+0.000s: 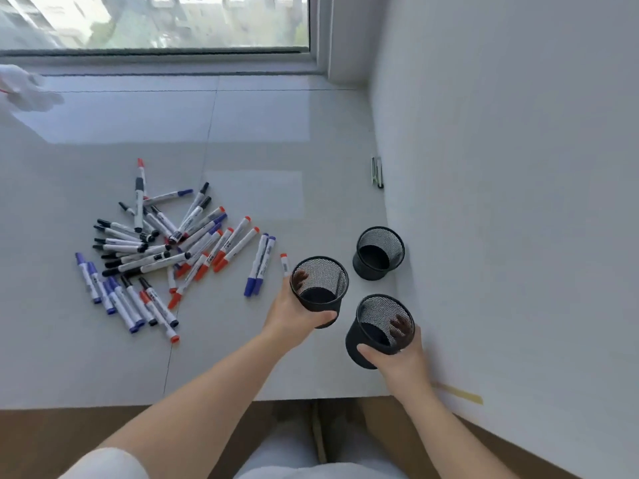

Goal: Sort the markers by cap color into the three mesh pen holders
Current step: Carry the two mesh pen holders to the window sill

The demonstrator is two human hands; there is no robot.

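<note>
At right of counter | left hand grips one mesh holder, right hand another; third stands free | markers piled left, unsorted | step: placing holders | next: set down, take a marker.

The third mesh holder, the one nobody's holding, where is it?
In the head view, the free holder stands far right, beside the wall, just beyond the two held holders.

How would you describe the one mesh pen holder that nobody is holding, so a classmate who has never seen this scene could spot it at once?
Start at the white wall on the right and follow its base toward the person. The free mesh pen holder stands there, farthest of the three black cups. Unlike the ones gripped by the left hand and right hand, no fingers touch it.
</note>
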